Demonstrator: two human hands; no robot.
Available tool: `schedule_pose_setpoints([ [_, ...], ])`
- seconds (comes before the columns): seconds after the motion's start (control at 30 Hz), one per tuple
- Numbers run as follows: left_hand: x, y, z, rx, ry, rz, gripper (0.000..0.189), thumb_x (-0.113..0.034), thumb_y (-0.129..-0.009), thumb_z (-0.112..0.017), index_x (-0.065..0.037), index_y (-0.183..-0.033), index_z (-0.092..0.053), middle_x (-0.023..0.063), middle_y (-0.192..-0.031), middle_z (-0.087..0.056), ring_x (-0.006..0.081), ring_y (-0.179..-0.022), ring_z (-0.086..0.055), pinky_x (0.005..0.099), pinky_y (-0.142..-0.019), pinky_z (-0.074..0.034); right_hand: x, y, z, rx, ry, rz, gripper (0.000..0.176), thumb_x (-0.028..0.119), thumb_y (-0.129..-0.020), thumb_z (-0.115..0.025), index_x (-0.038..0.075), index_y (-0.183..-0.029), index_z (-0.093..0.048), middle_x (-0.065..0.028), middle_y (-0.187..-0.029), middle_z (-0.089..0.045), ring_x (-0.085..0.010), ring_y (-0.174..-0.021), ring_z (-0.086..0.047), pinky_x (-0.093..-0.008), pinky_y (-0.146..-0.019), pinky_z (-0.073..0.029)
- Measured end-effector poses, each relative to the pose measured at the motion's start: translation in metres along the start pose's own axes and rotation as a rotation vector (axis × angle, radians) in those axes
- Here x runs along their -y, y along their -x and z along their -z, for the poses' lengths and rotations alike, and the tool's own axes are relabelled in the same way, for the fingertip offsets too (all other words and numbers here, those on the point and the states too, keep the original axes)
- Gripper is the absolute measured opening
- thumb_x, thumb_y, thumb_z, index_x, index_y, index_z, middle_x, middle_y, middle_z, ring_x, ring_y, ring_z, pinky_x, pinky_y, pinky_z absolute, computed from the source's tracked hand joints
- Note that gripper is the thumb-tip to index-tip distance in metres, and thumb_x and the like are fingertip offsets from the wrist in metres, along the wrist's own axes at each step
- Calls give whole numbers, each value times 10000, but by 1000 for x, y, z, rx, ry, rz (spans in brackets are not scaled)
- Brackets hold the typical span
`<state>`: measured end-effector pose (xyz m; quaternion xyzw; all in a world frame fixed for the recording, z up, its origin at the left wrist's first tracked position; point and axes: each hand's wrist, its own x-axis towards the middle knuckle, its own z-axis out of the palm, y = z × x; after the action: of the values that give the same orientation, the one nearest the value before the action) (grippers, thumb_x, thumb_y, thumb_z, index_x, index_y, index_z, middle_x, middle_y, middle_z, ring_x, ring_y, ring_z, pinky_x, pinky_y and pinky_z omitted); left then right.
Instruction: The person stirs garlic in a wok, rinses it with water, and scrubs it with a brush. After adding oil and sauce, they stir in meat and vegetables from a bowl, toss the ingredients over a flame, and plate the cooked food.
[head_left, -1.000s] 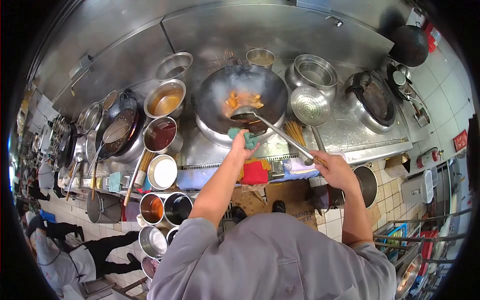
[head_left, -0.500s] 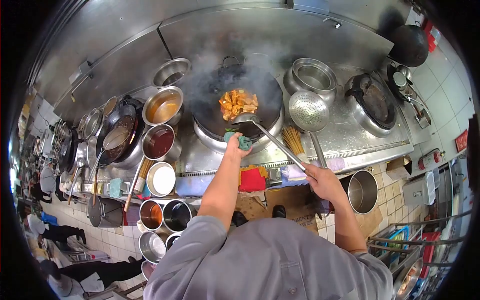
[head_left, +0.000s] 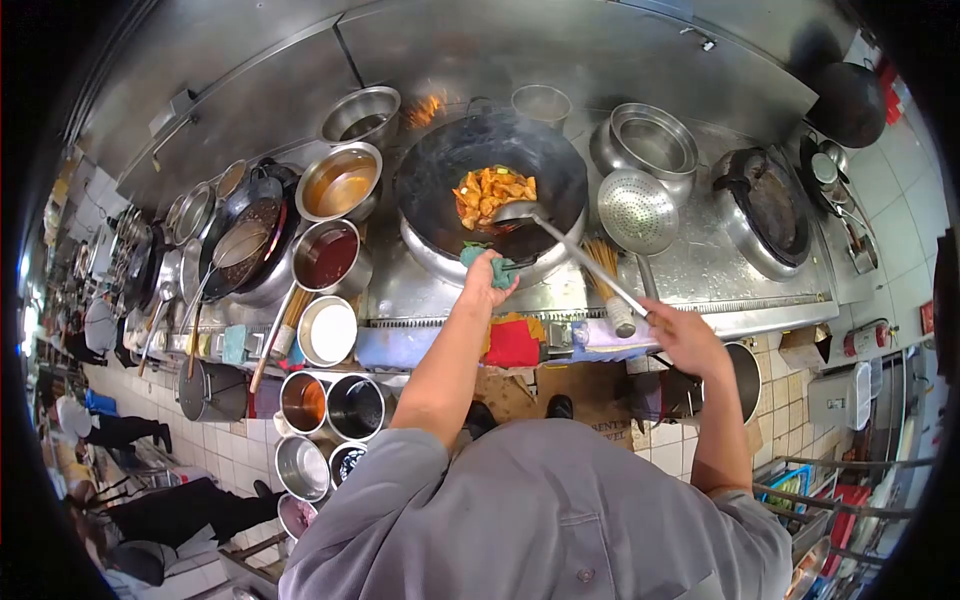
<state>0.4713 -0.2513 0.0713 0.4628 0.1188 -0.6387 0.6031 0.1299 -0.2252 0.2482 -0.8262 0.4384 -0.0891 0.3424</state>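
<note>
Left hand (head_left: 491, 279): closed on rumpled cloth (head_left: 473, 256) at wok's (head_left: 430, 190) near rim
Right hand (head_left: 687, 339): gripping ladle (head_left: 600, 272)
Ladle: metal, slanting forward-left from right hand
Wok: dark, round, beyond left hand

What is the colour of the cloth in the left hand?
The cloth is green, seen best in the head view.

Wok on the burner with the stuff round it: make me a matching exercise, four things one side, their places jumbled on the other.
1. Green cloth
2. Ladle
3. Perforated skimmer
4. Red cloth

A. Along the counter's front edge
B. In the right hand
C. In the left hand
D. On the countertop, right of the wok

Pairs: 1-C, 2-B, 3-D, 4-A
</note>
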Motion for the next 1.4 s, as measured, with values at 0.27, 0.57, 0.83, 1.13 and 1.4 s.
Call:
schedule_pose_setpoints([
  [0.27, -16, 7, 15, 19, -111, 0, 166, -248, -790, -567, -116, -881, -525, 50, -780, -553, 208, -697, -543, 351, -568, -489, 12, -94, -98, -130, 130, 1, 461, 141, -849, -525, 155, -1305, -460, -220, -931, -629, -393, -848, -601, -467, -761, -474],
  [0.57, -17, 60, 41, 200, -87, 189, 571, -620, -774, -577, -71, -925, -536, 92, -769, -572, 174, -602, -564, 299, -519, -483, 1, -75, -20, 63, 109, 29, 492, 171, -859, -551, 152, -1333, -423, -179, -997, -636, -353, -909, -608, -415, -795, -483],
  [0.83, 75, 124, 132, 167, 30, 99, 310, -209, -779, -615, -38, -1017, -516, 106, -828, -579, 224, -738, -585, 355, -625, -505, -18, -90, -94, 221, -722, -296, 471, 219, -913, -528, 184, -1363, -394, -37, -720, -529, -103, -497, -482, -255, -399, -392],
  [1.13, 104, 157, 180, 42, -101, 17, 323, -129, -743, -582, -22, -1037, -501, 115, -855, -572, 253, -749, -581, 396, -685, -496, 3, -117, -94, -49, -381, -212, 420, 183, -921, -495, 158, -1337, -435, -18, -622, -491, -101, -434, -465, -273, -373, -370],
  [1.4, 49, 192, 145, 310, 126, -184, 534, -230, -771, -560, -50, -1253, -417, 132, -854, -581, 273, -807, -585, 414, -802, -469, -17, -61, -32, 232, -486, -249, 467, 141, -913, -475, 147, -1374, -393, -15, -667, -479, -63, -427, -428, -225, -350, -327],
])
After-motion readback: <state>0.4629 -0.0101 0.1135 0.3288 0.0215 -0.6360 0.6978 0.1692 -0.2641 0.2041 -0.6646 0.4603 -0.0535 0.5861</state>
